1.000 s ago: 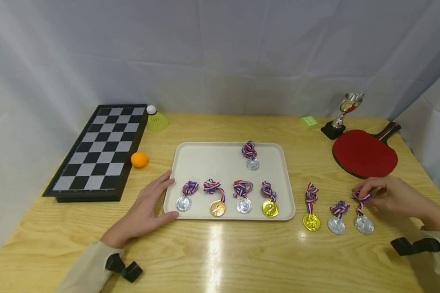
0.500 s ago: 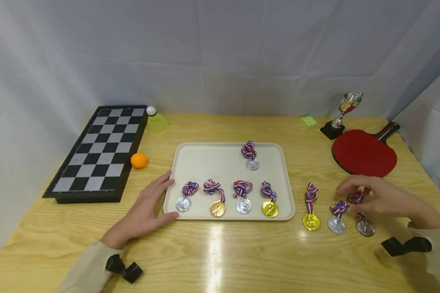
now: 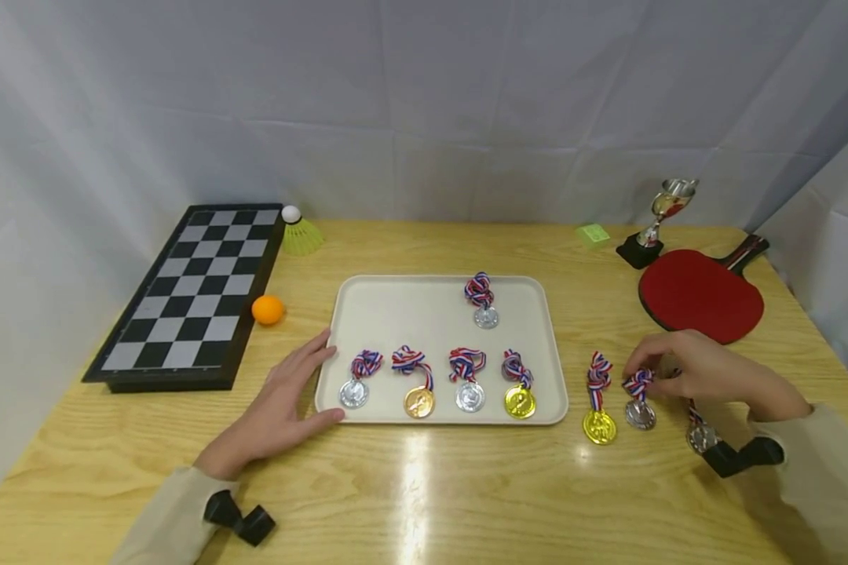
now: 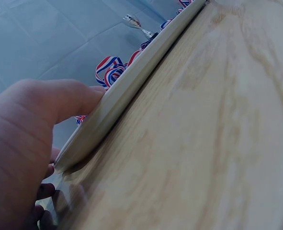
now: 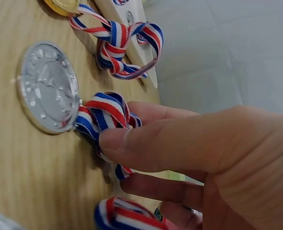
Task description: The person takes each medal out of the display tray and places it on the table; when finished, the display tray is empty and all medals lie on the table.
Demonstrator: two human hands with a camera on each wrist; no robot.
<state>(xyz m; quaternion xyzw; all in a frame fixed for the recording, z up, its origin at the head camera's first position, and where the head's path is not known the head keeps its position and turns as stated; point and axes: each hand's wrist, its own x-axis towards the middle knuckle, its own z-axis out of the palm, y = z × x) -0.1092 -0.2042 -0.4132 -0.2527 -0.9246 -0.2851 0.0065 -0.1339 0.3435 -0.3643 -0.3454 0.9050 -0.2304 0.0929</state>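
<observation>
My right hand (image 3: 707,373) pinches the bunched red, white and blue ribbon of a silver medal (image 3: 640,414) between thumb and fingers. In the right wrist view its silver disc (image 5: 49,87) is tilted close over the table. To its left lies a gold medal (image 3: 599,428); to its right another silver medal (image 3: 701,438), partly hidden by the hand and wrist strap. My left hand (image 3: 275,412) rests at the front left corner of a cream tray (image 3: 396,306), fingers along the left rim. In the left wrist view the thumb (image 4: 79,98) touches the tray's edge.
Several ribboned medals lie on the tray, including a bronze one (image 3: 420,402). A chessboard (image 3: 194,286), an orange ball (image 3: 268,309) and a shuttlecock (image 3: 301,231) are at left. A trophy (image 3: 660,220), a red table tennis bat (image 3: 699,294) and a green block (image 3: 593,233) stand back right.
My right hand has let go of the rightmost silver medal, moved left and taken hold of the neighbouring silver medal's ribbon, shifting that medal slightly left and back. My left hand stays at the tray.
</observation>
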